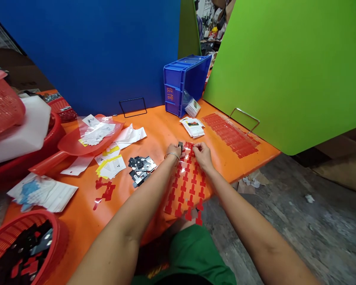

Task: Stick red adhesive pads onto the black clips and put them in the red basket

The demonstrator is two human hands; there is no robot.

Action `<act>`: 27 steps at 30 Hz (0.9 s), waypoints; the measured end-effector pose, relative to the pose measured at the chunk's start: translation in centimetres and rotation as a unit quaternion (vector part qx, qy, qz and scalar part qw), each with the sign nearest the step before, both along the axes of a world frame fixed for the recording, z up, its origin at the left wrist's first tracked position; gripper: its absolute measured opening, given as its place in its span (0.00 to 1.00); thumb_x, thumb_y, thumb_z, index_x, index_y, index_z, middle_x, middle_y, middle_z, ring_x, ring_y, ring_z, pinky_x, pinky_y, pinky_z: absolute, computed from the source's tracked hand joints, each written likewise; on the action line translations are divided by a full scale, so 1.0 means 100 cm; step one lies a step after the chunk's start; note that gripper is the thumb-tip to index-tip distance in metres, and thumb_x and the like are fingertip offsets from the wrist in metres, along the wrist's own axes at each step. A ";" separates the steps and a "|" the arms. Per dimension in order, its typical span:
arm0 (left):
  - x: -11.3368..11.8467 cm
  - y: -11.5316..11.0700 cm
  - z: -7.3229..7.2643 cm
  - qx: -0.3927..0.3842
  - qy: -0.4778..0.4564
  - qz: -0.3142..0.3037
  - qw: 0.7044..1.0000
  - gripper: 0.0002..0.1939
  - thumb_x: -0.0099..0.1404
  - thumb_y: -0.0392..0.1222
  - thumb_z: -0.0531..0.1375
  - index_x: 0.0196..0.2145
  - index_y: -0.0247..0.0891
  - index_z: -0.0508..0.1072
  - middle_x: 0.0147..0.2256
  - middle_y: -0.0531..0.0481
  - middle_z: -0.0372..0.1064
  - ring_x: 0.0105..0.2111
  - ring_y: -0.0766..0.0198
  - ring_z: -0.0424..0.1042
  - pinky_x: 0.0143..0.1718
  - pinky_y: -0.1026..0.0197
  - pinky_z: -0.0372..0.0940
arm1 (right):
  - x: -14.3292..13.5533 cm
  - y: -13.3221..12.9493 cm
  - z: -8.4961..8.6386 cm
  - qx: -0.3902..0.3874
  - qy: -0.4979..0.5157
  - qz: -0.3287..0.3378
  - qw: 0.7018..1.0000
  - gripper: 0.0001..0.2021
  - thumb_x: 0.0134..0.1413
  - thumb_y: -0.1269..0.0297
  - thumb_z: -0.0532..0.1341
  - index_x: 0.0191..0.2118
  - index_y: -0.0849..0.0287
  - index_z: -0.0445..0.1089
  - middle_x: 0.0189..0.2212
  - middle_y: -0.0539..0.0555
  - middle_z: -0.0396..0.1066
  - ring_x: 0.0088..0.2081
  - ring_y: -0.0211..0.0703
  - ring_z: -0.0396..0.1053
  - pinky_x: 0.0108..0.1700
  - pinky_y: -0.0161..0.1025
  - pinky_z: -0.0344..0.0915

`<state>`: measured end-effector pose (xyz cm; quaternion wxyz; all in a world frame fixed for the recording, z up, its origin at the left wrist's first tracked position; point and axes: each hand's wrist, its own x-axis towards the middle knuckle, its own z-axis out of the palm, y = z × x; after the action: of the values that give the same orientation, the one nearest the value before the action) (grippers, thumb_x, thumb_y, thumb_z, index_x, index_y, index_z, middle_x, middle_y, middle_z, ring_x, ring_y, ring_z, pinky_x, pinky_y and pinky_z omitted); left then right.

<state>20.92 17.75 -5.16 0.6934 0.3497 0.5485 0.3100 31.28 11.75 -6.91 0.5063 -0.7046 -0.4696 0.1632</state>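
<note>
A clear sheet of red T-shaped stickers [182, 186] lies in front of me, its near end hanging past the table edge. My left hand [174, 151], with a bangle at the wrist, is closed on a small dark metal plate [180, 145] by the sheet's far left corner. At the far right corner my right hand [202, 154] has its fingers pinched together on the sheet's edge; whether a single sticker is between them I cannot tell. Left of my left forearm lies a pile of black and silver metal plates [140, 169].
Loose red pieces [105, 192], paper cards [111, 167] and a red scoop [77, 140] lie left. A red basket [59, 237] holds dark parts. Behind stand a blue crate [173, 93] and a card stack [192, 127]. Another red sticker sheet [229, 134] lies right. Blue and green panels enclose the table.
</note>
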 end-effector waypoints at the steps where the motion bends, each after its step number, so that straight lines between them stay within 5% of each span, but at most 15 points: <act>1: -0.002 -0.002 0.005 -0.002 -0.007 0.002 1.000 0.12 0.65 0.42 0.56 0.43 0.32 0.68 0.37 0.47 0.69 0.31 0.67 0.70 0.30 0.61 0.69 | -0.001 -0.002 0.002 0.008 0.017 -0.001 1.000 0.05 0.48 0.64 0.52 0.28 0.58 0.61 0.26 0.50 0.64 0.28 0.39 0.62 0.32 0.35 0.61; 4: -0.018 -0.017 0.023 0.005 -0.037 0.007 0.999 0.08 0.63 0.38 0.58 0.38 0.30 0.70 0.32 0.49 0.70 0.28 0.68 0.71 0.29 0.63 0.69 | -0.009 -0.013 0.012 0.026 0.068 0.009 0.997 0.08 0.45 0.60 0.57 0.28 0.58 0.61 0.23 0.48 0.63 0.25 0.37 0.61 0.28 0.34 0.60; 8: -0.068 -0.061 0.042 0.016 -0.080 0.012 0.997 0.05 0.55 0.26 0.62 0.31 0.29 0.71 0.27 0.48 0.72 0.26 0.67 0.74 0.31 0.67 0.69 | -0.035 -0.047 0.031 0.033 0.219 0.082 0.972 0.15 0.37 0.57 0.66 0.28 0.58 0.62 0.20 0.45 0.62 0.21 0.34 0.59 0.24 0.32 0.57; 15: -0.154 -0.155 0.042 -0.049 -0.124 0.055 0.990 0.12 0.50 0.23 0.61 0.35 0.29 0.70 0.26 0.45 0.75 0.26 0.63 0.76 0.29 0.65 0.71 | -0.108 -0.112 0.047 -0.050 0.291 0.201 0.934 0.14 0.38 0.62 0.67 0.28 0.56 0.61 0.20 0.44 0.62 0.20 0.33 0.59 0.22 0.31 0.56; 20: -0.175 -0.188 0.038 -0.045 -0.137 0.101 0.984 0.15 0.49 0.25 0.63 0.37 0.28 0.70 0.28 0.44 0.75 0.26 0.62 0.76 0.28 0.66 0.72 | -0.145 -0.138 0.044 -0.045 0.292 0.243 0.924 0.11 0.45 0.62 0.64 0.31 0.56 0.60 0.27 0.48 0.66 0.29 0.37 0.66 0.30 0.33 0.64; 27: -0.186 -0.199 0.041 -0.003 -0.158 0.106 0.982 0.16 0.48 0.29 0.65 0.37 0.28 0.71 0.31 0.43 0.76 0.27 0.63 0.76 0.29 0.65 0.72 | -0.165 -0.150 0.040 -0.023 0.251 0.220 0.942 0.09 0.50 0.63 0.62 0.33 0.55 0.61 0.28 0.49 0.66 0.29 0.37 0.66 0.30 0.34 0.65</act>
<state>2.29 -2.17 -1.11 0.7354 0.2348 0.4671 0.4312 14.74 -3.27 -2.91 0.5427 -0.5314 -0.4668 0.4531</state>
